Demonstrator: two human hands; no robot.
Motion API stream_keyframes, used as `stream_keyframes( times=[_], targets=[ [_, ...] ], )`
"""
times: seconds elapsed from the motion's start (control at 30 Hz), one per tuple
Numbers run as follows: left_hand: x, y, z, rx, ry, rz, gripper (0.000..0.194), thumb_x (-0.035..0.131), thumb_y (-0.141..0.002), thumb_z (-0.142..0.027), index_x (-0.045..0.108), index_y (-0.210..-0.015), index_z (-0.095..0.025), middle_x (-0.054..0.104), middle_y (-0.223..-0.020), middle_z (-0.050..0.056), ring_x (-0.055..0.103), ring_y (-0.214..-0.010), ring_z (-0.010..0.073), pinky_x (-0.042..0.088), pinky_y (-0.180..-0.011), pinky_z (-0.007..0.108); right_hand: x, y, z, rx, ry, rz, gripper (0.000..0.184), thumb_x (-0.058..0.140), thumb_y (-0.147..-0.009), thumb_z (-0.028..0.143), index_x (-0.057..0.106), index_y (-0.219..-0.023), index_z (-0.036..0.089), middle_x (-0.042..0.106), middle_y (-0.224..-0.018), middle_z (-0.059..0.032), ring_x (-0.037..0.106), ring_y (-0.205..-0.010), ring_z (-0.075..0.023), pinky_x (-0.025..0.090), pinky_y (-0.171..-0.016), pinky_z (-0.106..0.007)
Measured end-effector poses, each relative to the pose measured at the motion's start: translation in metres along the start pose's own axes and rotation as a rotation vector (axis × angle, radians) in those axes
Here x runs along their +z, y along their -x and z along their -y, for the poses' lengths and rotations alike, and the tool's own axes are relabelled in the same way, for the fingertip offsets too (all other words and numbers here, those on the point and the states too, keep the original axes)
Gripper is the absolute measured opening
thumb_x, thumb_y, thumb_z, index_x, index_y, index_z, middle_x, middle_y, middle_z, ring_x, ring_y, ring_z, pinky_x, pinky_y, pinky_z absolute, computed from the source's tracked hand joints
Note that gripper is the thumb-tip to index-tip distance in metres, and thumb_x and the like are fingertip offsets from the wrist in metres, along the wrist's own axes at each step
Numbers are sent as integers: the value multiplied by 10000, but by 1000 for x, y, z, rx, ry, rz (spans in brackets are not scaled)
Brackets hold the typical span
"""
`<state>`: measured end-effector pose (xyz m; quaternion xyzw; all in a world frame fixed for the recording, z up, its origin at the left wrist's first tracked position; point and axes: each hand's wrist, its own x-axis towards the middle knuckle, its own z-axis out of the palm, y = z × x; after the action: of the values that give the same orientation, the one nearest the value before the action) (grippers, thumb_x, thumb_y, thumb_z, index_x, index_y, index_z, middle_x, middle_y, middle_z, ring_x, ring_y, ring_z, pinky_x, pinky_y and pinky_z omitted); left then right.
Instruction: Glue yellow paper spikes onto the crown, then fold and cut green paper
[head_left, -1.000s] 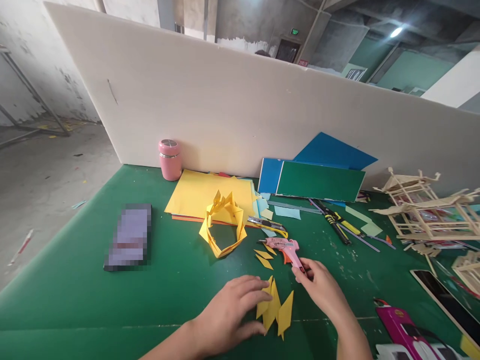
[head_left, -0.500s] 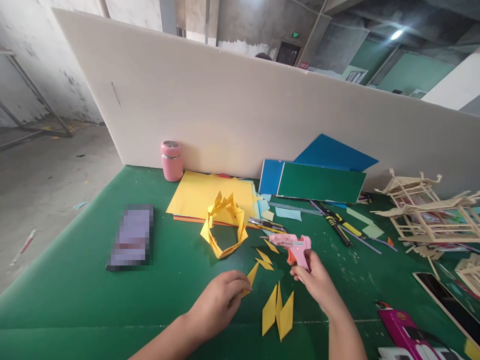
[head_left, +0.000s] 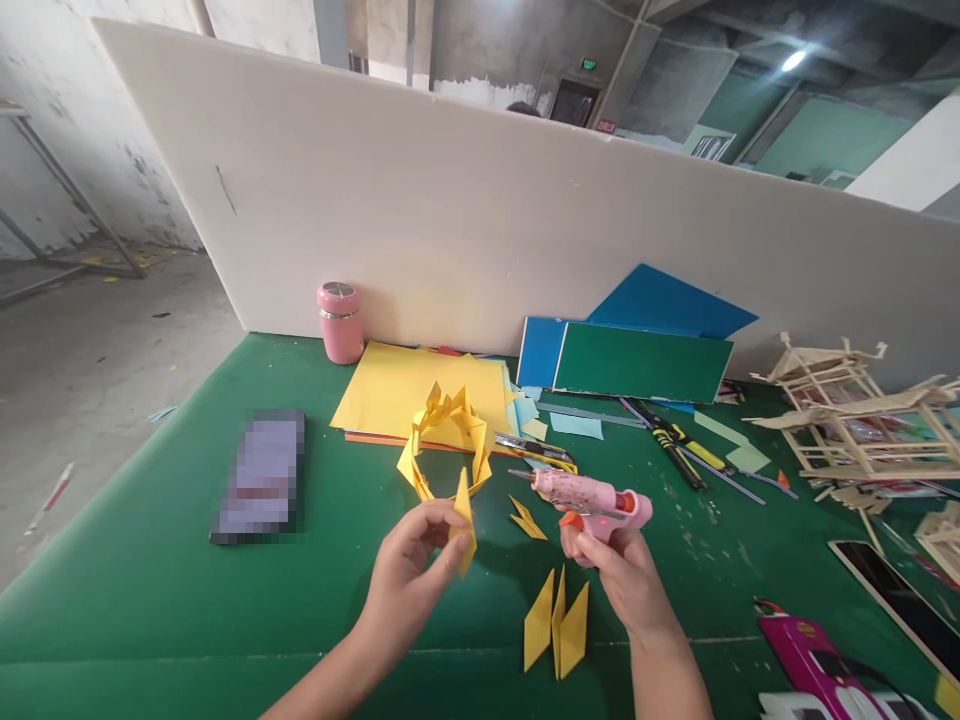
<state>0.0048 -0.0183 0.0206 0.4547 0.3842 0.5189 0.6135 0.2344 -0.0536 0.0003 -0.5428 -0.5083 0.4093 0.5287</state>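
Head view: key relation is btwn the folded yellow paper pc [head_left: 466, 530] and the nozzle [head_left: 520, 475] of the pink glue gun [head_left: 585, 494]. The pc sits at the L hand's [head_left: 409, 570] fingertips, pinched btwn thumb and fingers, long axis near upright, a bit tilted. L hand is obv. the nearer one. R hand [head_left: 619, 575] has its fingers wrapped round the gun's grip; the gun lies roughly level, nozzle pointing L at about the height of the pc's upper tip, near but apart; exact depth gap, can't tell. The pc's top overlaps the front of the yellow paper ring [head_left: 478, 435] in view; contact unclear. Spare folded pcs [head_left: 538, 622] lie below the R hand, w/ a few more [head_left: 527, 520] under the nozzle.

Surface [head_left: 172, 620]: green, w/ yellow sheets [head_left: 382, 390], utility knife [head_left: 531, 446], pink lidded jar [head_left: 342, 332] at back L, stick-built model [head_left: 855, 450] far R.

Room: tall whitish board [head_left: 465, 210] behind, bare concrete floor [head_left: 82, 380] to L, lit ceiling lamp [head_left: 793, 61] upper R.
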Motion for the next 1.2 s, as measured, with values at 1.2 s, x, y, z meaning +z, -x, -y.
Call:
stream_keyframes(
  times=[1.2],
  targets=[
    [-6,-7,-11,-87,-18,-244,315,840,-507,-350,654,-698,-181,652,-667,-6,604,-599,125,507,-544,202,29,3,35,-265,507,35,515,451,-827,670,676,-770,210,710,-711,-83,683,-633,-241,529,-510,-291]
  ],
)
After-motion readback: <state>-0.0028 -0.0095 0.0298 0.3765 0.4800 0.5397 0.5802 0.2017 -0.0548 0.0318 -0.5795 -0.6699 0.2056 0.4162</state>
